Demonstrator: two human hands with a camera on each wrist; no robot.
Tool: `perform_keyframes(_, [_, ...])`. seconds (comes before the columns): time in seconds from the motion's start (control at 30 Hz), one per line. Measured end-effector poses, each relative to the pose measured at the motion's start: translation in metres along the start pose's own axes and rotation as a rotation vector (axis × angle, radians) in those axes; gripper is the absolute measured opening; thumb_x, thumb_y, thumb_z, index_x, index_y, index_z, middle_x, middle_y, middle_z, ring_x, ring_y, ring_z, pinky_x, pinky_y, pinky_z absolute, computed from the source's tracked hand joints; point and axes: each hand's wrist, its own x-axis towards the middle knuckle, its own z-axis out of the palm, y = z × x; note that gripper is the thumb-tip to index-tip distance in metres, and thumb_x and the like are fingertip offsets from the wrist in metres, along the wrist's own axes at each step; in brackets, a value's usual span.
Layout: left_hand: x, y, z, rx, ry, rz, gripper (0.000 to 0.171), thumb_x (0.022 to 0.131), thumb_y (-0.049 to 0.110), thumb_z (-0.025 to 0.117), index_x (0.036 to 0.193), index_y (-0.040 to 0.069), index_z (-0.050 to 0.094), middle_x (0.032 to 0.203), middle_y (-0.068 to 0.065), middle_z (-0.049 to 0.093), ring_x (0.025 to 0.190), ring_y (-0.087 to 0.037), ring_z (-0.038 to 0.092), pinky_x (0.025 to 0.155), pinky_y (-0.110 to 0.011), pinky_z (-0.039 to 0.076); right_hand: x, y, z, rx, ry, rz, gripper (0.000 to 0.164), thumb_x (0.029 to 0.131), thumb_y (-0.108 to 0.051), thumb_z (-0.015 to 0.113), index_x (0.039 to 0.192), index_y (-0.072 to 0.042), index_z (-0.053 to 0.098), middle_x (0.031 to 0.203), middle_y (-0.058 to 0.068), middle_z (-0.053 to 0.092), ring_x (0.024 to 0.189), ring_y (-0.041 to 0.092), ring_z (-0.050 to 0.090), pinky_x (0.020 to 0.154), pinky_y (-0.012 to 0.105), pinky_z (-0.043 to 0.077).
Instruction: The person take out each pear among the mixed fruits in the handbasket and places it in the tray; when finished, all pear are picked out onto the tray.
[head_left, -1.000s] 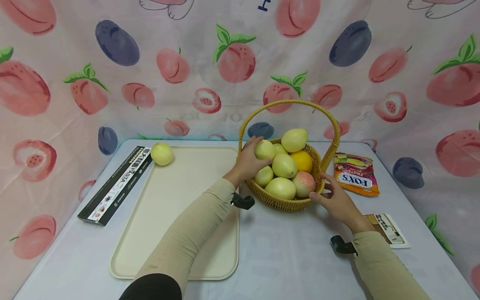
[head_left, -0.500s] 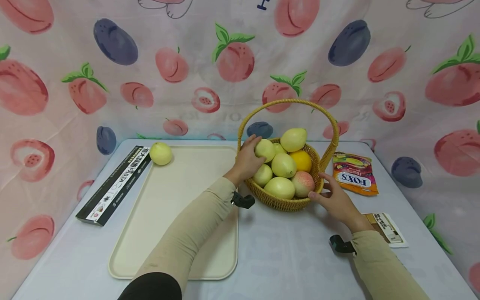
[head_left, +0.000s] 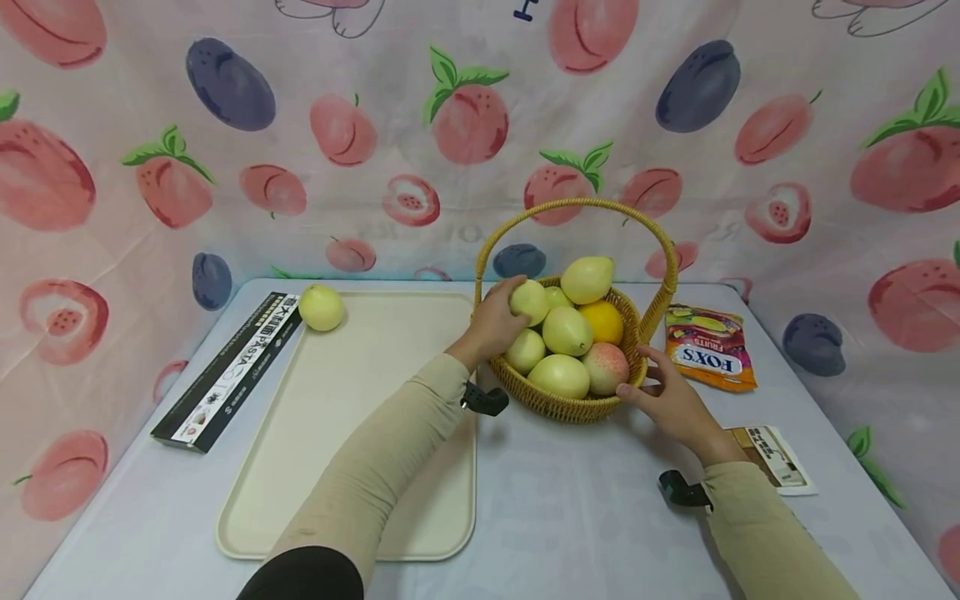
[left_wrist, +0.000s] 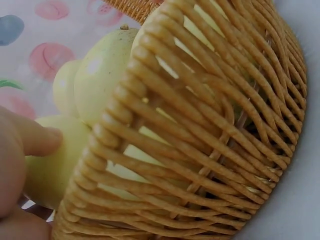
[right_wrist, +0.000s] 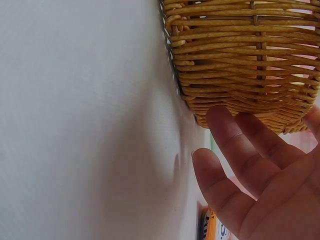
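Note:
In the head view my left hand [head_left: 495, 321] holds a round pale green fruit [head_left: 529, 302] at the left side of a wicker basket [head_left: 562, 407]. The left wrist view shows the fingers around this fruit [left_wrist: 60, 165], beside the woven rim. My right hand [head_left: 675, 408] touches the basket's right side, its thumb at the rim. From the right wrist, loosely extended fingers [right_wrist: 240, 150] meet the outer weave, with one finger apart from it. Several more pale green fruits, an orange [head_left: 602, 322] and a pinkish peach [head_left: 606, 368] fill the basket.
A cream tray [head_left: 375, 467] lies left of the basket, with one pale green fruit [head_left: 322, 307] at its far left corner. Beside it lies a black pasta box [head_left: 228, 371]. On the right are a Fox's candy bag [head_left: 711, 348] and a flat packet [head_left: 776, 458]. An arched handle [head_left: 576, 202] rises over the basket.
The view shifts very slightly. Both hands keep their places at the basket, and the fruits stay where they were.

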Motion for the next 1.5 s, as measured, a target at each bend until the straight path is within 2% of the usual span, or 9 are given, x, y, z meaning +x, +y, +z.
perform_keyframes(0.23, [-0.002, 0.000, 0.001, 0.023, 0.027, 0.044, 0.060, 0.100, 0.018, 0.064, 0.155, 0.022, 0.039, 0.161, -0.010, 0.026, 0.141, -0.029, 0.036, 0.105, -0.045, 0.042, 0.000, 0.000, 0.001, -0.002, -0.003, -0.002, 0.089, 0.097, -0.047, 0.064, 0.159, -0.008, 0.014, 0.149, 0.037, 0.032, 0.118, 0.045, 0.052, 0.094, 0.056, 0.047])
perform_keyframes(0.5, [-0.002, 0.000, 0.005, -0.005, 0.065, 0.024, 0.060, 0.098, 0.020, 0.068, 0.152, 0.023, 0.043, 0.155, -0.012, 0.025, 0.132, -0.030, 0.045, 0.101, -0.045, 0.045, -0.002, -0.002, 0.001, -0.004, -0.004, -0.004, 0.089, 0.097, -0.046, 0.064, 0.159, -0.007, 0.014, 0.149, 0.037, 0.033, 0.118, 0.045, 0.052, 0.094, 0.056, 0.047])
perform_keyframes(0.6, [-0.004, -0.001, 0.007, -0.009, 0.082, 0.052, 0.062, 0.098, 0.021, 0.068, 0.153, 0.023, 0.041, 0.155, -0.012, 0.026, 0.133, -0.030, 0.043, 0.103, -0.044, 0.044, -0.002, -0.002, 0.001, -0.007, -0.003, -0.003, 0.089, 0.097, -0.047, 0.064, 0.159, -0.007, 0.014, 0.149, 0.037, 0.033, 0.118, 0.045, 0.052, 0.094, 0.056, 0.048])
perform_keyframes(0.73, [-0.006, 0.001, 0.005, -0.002, 0.091, 0.128, 0.063, 0.098, 0.021, 0.068, 0.154, 0.018, 0.040, 0.155, -0.012, 0.029, 0.135, -0.028, 0.041, 0.104, -0.044, 0.042, 0.000, -0.001, 0.001, -0.013, -0.001, -0.001, 0.090, 0.096, -0.048, 0.064, 0.159, -0.008, 0.014, 0.149, 0.037, 0.033, 0.117, 0.044, 0.052, 0.093, 0.055, 0.048])
perform_keyframes(0.83, [-0.009, 0.005, 0.002, -0.004, 0.083, 0.171, 0.062, 0.097, 0.020, 0.068, 0.153, 0.014, 0.041, 0.154, -0.012, 0.032, 0.135, -0.026, 0.040, 0.105, -0.042, 0.041, 0.000, 0.000, 0.000, -0.012, 0.000, -0.002, 0.090, 0.096, -0.048, 0.064, 0.160, -0.008, 0.014, 0.149, 0.036, 0.033, 0.118, 0.044, 0.052, 0.093, 0.055, 0.048])
perform_keyframes(1.17, [-0.027, 0.019, -0.011, -0.024, 0.006, 0.248, 0.063, 0.097, 0.020, 0.068, 0.152, 0.007, 0.040, 0.152, -0.012, 0.040, 0.137, -0.026, 0.039, 0.107, -0.042, 0.039, -0.001, 0.000, -0.001, -0.013, 0.002, -0.006, 0.089, 0.097, -0.047, 0.064, 0.159, -0.007, 0.014, 0.149, 0.037, 0.033, 0.118, 0.045, 0.053, 0.093, 0.055, 0.048])
perform_keyframes(1.3, [-0.035, 0.022, -0.019, -0.031, -0.020, 0.258, 0.064, 0.096, 0.023, 0.070, 0.152, 0.008, 0.041, 0.151, -0.011, 0.042, 0.136, -0.025, 0.041, 0.107, -0.043, 0.040, 0.000, -0.001, 0.000, -0.020, 0.003, -0.008, 0.089, 0.097, -0.047, 0.064, 0.159, -0.007, 0.015, 0.148, 0.037, 0.034, 0.117, 0.045, 0.053, 0.093, 0.055, 0.049])
perform_keyframes(1.5, [-0.048, 0.023, -0.033, -0.038, -0.027, 0.252, 0.063, 0.093, 0.024, 0.072, 0.149, 0.010, 0.045, 0.147, -0.007, 0.047, 0.127, -0.023, 0.050, 0.098, -0.041, 0.047, 0.000, 0.000, 0.000, -0.025, 0.006, -0.009, 0.089, 0.097, -0.047, 0.064, 0.159, -0.007, 0.015, 0.148, 0.037, 0.034, 0.118, 0.046, 0.053, 0.093, 0.056, 0.048])
